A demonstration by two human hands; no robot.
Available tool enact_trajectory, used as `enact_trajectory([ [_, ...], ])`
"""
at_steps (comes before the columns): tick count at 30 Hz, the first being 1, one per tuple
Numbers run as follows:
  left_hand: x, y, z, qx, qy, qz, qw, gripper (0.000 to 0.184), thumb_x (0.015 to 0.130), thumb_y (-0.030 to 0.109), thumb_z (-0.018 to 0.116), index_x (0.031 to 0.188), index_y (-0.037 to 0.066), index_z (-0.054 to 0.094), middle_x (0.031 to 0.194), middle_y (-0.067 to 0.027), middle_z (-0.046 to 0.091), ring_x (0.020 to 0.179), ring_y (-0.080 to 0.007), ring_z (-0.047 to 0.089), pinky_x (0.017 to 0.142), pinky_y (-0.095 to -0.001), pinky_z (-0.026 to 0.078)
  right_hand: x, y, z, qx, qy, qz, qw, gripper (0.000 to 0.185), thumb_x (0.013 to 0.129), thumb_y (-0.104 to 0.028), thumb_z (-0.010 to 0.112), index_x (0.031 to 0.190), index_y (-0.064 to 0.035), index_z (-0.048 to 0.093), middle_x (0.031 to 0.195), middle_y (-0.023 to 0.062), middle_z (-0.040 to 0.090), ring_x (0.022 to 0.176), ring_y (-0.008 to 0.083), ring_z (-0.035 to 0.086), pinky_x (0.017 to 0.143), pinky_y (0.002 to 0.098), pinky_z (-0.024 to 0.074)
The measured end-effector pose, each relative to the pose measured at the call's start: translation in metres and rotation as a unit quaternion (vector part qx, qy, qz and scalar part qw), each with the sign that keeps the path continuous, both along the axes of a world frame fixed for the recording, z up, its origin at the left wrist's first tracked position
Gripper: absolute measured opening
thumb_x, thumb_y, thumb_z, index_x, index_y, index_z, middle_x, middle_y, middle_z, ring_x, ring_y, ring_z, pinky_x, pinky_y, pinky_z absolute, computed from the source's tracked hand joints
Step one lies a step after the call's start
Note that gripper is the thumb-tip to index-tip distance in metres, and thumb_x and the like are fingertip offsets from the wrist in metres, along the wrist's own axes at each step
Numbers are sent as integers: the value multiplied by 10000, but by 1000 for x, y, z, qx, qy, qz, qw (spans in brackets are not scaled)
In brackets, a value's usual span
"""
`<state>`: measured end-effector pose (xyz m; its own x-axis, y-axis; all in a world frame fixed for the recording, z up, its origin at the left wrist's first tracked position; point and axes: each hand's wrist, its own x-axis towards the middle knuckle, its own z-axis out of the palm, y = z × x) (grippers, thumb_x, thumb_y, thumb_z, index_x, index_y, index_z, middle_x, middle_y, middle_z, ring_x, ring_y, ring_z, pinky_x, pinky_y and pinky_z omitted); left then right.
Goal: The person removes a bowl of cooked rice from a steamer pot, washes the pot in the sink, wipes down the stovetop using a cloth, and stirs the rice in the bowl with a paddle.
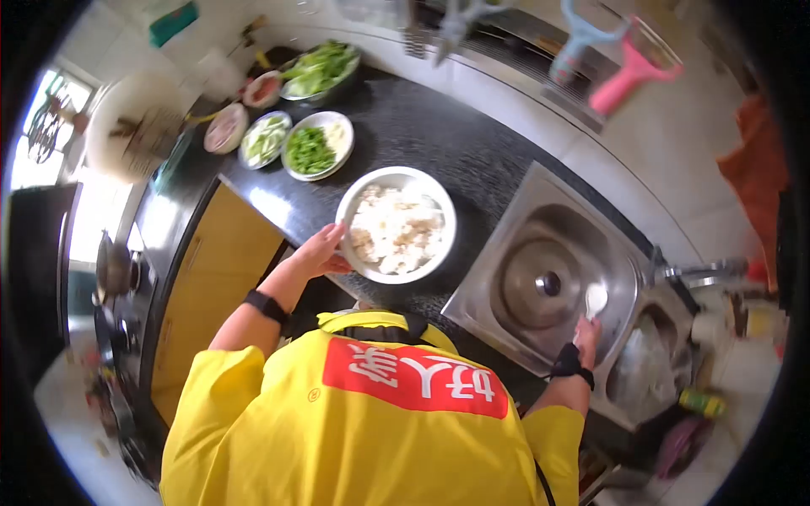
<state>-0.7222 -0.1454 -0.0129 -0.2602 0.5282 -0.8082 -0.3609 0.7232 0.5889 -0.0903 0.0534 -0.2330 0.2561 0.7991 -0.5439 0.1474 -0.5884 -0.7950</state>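
A white bowl filled with cooked rice stands on the dark counter, near its front edge. My left hand grips the bowl's left side, thumb at the rim and fingers lower down against the wall. Over the right part of the steel sink, my right hand is closed around the handle of a white spoon. The spoon's head points away from me, and its handle is mostly hidden in the fingers.
Back left, a plate of chopped greens, a bowl of pale slices, two small dishes and a bowl of leafy greens stand together. Blue and pink peelers hang on the back wall. A faucet juts out right.
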Motion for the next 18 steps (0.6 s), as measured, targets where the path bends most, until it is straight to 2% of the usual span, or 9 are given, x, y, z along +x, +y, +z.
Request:
enact_trajectory([
  [1,0,1,2,-2,-2,5,1000,538,921,526,354,1356,225,253,1139,-131,538,749,-289,648,672,-426,545,19,8,-20,-48,158,-53,985,245,783,-48,642,982,-55,499,642,15,500,484,115,446,405,262,344],
  [2,0,1,3,-6,-6,6,1000,545,922,529,345,1361,218,253,1157,-126,529,772,-301,644,695,-438,540,9,6,-6,-12,15,46,999,216,778,-58,647,935,-39,501,637,15,504,483,103,446,403,249,353],
  [4,4,4,2,1,12,35,999,541,919,513,364,1356,206,273,1153,-140,531,786,-317,640,702,-447,538,-3,7,3,-22,-32,-4,999,307,797,-83,634,1049,16,489,646,16,510,495,99,457,417,236,366],
  [10,-2,15,8,-6,36,75,996,577,834,446,473,1281,86,409,1095,-208,548,816,-384,627,678,-487,535,-32,-9,47,59,-2,-33,998,426,809,-146,642,1149,26,451,782,40,521,558,80,446,457,208,359],
  [12,-7,20,6,-12,-6,57,998,585,827,439,476,1229,15,442,1078,-211,557,817,-378,629,657,-481,542,-41,-18,63,51,-51,-23,997,225,795,-158,628,959,-73,498,669,-23,457,541,73,418,457,231,330],
  [15,-15,16,-3,57,9,6,998,495,843,387,474,1172,17,493,1014,-185,605,820,-310,643,633,-440,555,-30,-25,63,73,-21,17,997,331,789,-194,654,1049,-72,488,684,-34,470,566,62,433,464,223,339],
  [16,-20,17,-16,119,-28,-35,992,375,882,322,463,1174,87,456,926,-138,611,707,-286,652,515,-403,566,-41,-28,71,49,-26,-24,998,387,785,-221,676,1088,-74,485,713,-34,505,572,57,452,471,210,355],
  [17,-16,20,-13,114,15,-48,992,374,884,288,479,1151,26,477,894,-136,628,660,-268,656,544,-395,575,-47,-35,75,86,34,-41,995,377,787,-231,688,1066,-69,493,727,-28,529,564,54,461,464,199,359],
  [18,-21,21,-22,125,-52,-49,990,372,886,257,466,1149,-5,487,949,-155,627,720,-275,661,578,-405,578,-65,-42,107,84,17,-56,995,370,791,-228,691,1061,-69,493,737,-24,546,555,47,459,449,201,357],
])
